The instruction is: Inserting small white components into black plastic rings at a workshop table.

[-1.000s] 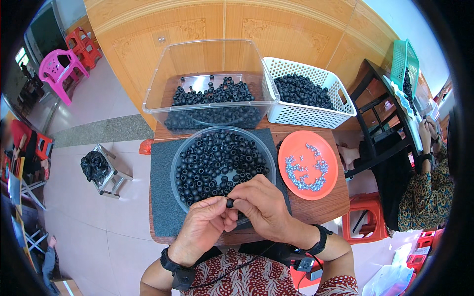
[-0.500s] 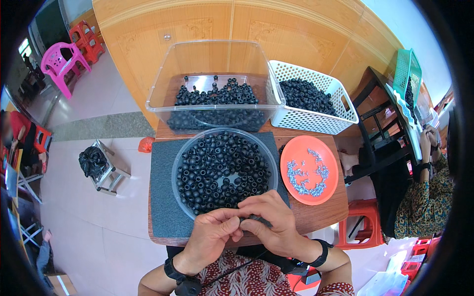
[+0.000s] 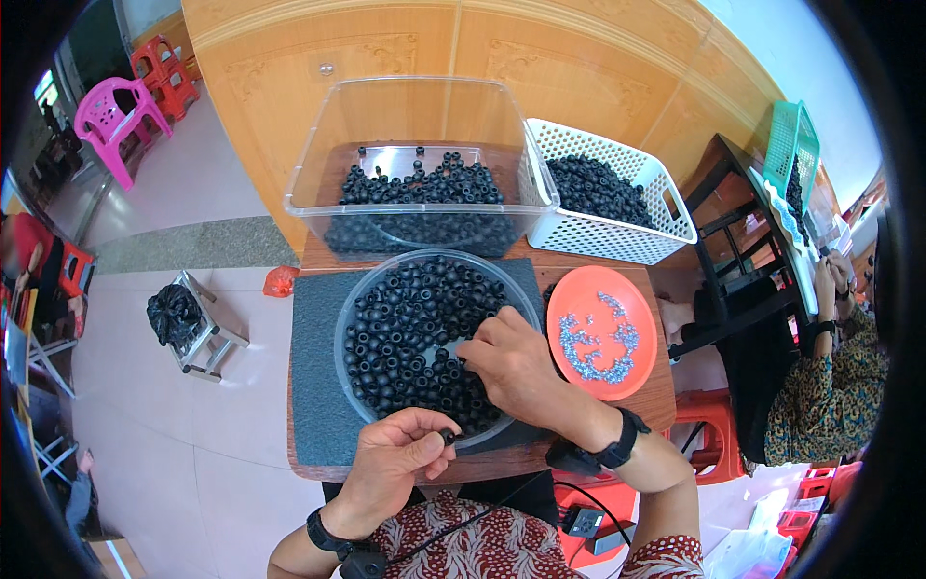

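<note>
My left hand (image 3: 400,463) is at the table's near edge, pinching a small black round piece (image 3: 448,437) between thumb and index finger. In front of it, a clear round tub (image 3: 340,352) holds many such black pieces (image 3: 405,323) with holes in them. My right hand (image 3: 513,362) reaches over the tub's right side, its fingers curled together and the tips down at the pieces. What those fingertips grip, if anything, is hidden. Right of the tub, an orange plate (image 3: 569,289) bears small shiny silvery bits (image 3: 617,362).
The tub stands on a dark mat (image 3: 313,386) on a wooden table (image 3: 637,410). Behind it are a clear rectangular bin (image 3: 405,116) and a white perforated basket (image 3: 617,239), both with black pieces. A metal stool (image 3: 217,343) is left; a person (image 3: 825,396) works at right.
My two hands were together at the tub's near rim. Now the right has moved forward into the tub, while the left stays near the rim with a black piece showing in its pinch.
</note>
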Motion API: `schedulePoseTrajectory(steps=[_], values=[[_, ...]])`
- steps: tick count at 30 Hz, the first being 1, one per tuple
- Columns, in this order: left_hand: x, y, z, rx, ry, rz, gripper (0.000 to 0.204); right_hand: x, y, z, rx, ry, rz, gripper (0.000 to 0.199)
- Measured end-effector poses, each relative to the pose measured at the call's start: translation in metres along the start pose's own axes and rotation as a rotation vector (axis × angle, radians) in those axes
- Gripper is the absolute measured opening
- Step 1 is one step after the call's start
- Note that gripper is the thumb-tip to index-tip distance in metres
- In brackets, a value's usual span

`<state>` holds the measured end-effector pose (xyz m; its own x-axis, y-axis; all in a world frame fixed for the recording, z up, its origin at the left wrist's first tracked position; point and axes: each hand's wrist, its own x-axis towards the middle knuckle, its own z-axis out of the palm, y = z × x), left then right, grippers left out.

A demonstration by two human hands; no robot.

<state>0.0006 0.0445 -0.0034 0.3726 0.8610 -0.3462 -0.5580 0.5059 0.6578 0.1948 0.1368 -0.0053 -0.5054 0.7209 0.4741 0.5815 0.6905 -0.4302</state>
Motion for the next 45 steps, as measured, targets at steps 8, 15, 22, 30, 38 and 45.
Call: schedulePoseTrajectory(steps=[8,15,22,30,38,45], values=[[-0.001,0.001,-0.007,-0.002,0.041,0.012,0.028,0.015,0.005,0.010,-0.288,-0.207,-0.104,0.010],[-0.004,0.003,-0.013,-0.044,0.013,0.066,0.020,0.033,0.003,0.014,-0.383,-0.471,-0.045,0.011],[-0.006,0.003,-0.016,-0.044,0.028,0.090,0.019,0.032,0.003,0.011,-0.410,-0.580,-0.050,0.013],[-0.005,0.004,-0.014,-0.056,0.040,0.077,0.020,0.024,0.012,0.008,-0.324,-0.520,-0.037,0.010],[-0.004,0.004,-0.015,-0.062,0.036,0.083,0.019,0.015,0.013,0.010,-0.202,-0.362,0.018,0.013],[-0.004,0.004,-0.013,-0.057,0.037,0.076,0.020,0.018,0.014,0.011,-0.260,-0.372,-0.048,0.011]])
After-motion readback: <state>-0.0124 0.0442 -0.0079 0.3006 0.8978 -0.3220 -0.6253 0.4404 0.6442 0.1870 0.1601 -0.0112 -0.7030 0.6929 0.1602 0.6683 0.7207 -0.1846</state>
